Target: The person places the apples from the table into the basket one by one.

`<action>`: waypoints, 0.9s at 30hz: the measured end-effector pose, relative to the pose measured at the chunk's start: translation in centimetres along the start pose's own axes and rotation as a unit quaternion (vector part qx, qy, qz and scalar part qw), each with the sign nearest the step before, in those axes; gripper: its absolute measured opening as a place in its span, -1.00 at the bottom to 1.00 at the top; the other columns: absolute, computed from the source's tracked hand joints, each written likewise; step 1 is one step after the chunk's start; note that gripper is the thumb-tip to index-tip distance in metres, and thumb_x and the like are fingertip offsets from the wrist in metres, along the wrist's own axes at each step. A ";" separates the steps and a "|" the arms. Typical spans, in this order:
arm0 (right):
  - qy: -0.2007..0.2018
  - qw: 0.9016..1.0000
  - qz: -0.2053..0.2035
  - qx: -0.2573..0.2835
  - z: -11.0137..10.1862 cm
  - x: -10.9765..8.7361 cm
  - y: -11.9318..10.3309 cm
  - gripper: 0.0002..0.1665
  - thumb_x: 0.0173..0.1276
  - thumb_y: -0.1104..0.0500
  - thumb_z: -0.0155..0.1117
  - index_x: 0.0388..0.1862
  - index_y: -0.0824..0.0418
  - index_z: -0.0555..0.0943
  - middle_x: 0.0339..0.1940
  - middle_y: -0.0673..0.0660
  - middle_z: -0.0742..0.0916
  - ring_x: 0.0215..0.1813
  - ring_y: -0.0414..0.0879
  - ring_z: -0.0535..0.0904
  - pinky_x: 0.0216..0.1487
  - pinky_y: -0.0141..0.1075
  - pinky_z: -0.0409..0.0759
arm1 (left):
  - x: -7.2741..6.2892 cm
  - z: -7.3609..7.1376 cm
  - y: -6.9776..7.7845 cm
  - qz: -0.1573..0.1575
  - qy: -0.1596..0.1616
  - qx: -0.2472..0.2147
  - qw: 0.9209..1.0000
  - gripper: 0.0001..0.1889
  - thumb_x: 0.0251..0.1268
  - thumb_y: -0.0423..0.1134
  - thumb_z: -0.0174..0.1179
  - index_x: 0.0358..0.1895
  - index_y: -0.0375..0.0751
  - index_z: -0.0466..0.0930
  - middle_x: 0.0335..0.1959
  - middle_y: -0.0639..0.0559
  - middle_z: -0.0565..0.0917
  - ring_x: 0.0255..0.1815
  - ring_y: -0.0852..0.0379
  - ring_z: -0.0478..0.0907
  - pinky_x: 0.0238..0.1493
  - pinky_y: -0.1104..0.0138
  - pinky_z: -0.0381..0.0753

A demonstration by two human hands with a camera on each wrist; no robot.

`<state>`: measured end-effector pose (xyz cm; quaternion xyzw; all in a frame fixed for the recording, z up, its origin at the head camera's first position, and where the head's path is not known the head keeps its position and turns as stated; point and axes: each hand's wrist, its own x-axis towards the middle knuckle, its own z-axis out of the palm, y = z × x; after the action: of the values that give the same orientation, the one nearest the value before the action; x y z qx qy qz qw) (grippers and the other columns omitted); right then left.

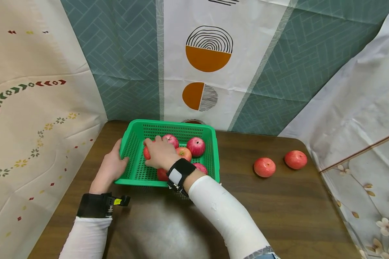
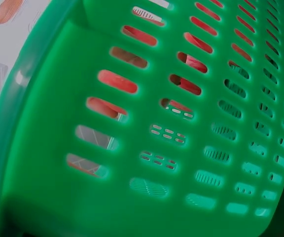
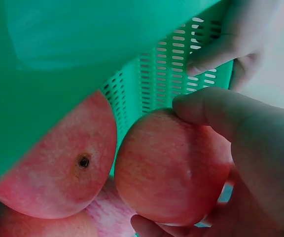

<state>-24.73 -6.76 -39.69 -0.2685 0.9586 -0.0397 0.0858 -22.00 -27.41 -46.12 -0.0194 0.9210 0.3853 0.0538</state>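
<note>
A green plastic basket (image 1: 173, 124) with slotted walls stands on the table and contains several red apples (image 1: 196, 146). My left hand (image 1: 111, 165) grips its left rim, the thumb over the inner side. The left wrist view is filled by the basket wall (image 2: 48, 123), with red showing through the slots. Inside the basket, my right hand (image 1: 163, 154) holds a red apple (image 3: 171, 168) between thumb and fingers, near the left side. Another apple (image 3: 68, 163) lies beside it in the right wrist view. My right forearm hides part of the basket's front edge.
Two more apples, one nearer (image 1: 264, 167) and one farther right (image 1: 295, 159), lie on the brown wooden table (image 1: 278, 208) to the basket's right. Patterned cloth (image 1: 126, 64) hangs behind the table and along both sides.
</note>
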 end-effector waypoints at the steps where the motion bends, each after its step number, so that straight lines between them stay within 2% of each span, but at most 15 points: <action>1: 0.000 1.000 0.000 0.000 0.0 0.0 0.0 -0.22 0.47 -0.17 0.43 0.58 -0.06 0.42 0.33 0.15 0.57 0.28 0.06 0.51 -0.05 -0.20 0.65 | 0.0 0.0 0.0 0.000 -0.001 0.001 1.000 -0.16 0.64 -0.29 0.05 0.76 -0.26 -0.25 0.30 -0.66 0.46 -0.04 -0.39 0.62 -0.17 -0.10 0.61; 6: -0.004 1.000 -0.002 -0.015 0.1 -0.1 -0.1 -0.22 0.46 -0.15 0.45 0.56 -0.05 0.42 0.32 0.15 0.57 0.26 0.05 0.52 -0.02 -0.20 0.66 | 0.0 0.1 0.3 0.000 0.005 0.005 1.000 -0.16 0.63 -0.30 0.05 0.76 -0.27 -0.24 0.30 -0.66 0.47 -0.02 -0.40 0.62 -0.13 -0.13 0.61; 13: -0.030 0.998 -0.015 -0.061 0.4 0.2 -0.5 -0.26 0.49 -0.14 0.43 0.55 -0.07 0.39 0.37 0.13 0.55 0.25 0.07 0.55 0.00 -0.18 0.69 | -0.2 -0.1 0.3 -0.001 0.006 0.006 1.000 -0.17 0.64 -0.30 0.03 0.75 -0.29 -0.26 0.30 -0.67 0.46 -0.07 -0.38 0.64 -0.17 -0.10 0.62; 19: -0.046 0.995 -0.026 -0.080 -0.2 0.1 -0.4 -0.27 0.51 -0.11 0.41 0.56 -0.09 0.38 0.38 0.12 0.55 0.30 0.07 0.53 0.08 -0.17 0.68 | -0.1 0.0 0.2 -0.002 0.004 0.004 1.000 -0.17 0.64 -0.30 0.04 0.75 -0.29 -0.25 0.30 -0.67 0.46 -0.06 -0.38 0.63 -0.17 -0.09 0.62; 27: -0.056 0.989 -0.063 -0.120 -0.8 0.1 0.2 -0.21 0.42 -0.05 0.55 0.55 -0.15 0.43 0.42 0.06 0.58 0.35 0.02 0.49 0.18 -0.18 0.63 | -0.2 0.0 0.2 -0.008 0.000 0.007 1.000 -0.14 0.64 -0.29 0.06 0.75 -0.30 -0.28 0.35 -0.69 0.41 0.05 -0.44 0.58 -0.05 -0.19 0.57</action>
<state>-25.05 -6.55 -38.94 -0.3389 0.9312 0.0856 0.1035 -21.87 -27.31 -45.97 -0.0262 0.9233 0.3789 0.0566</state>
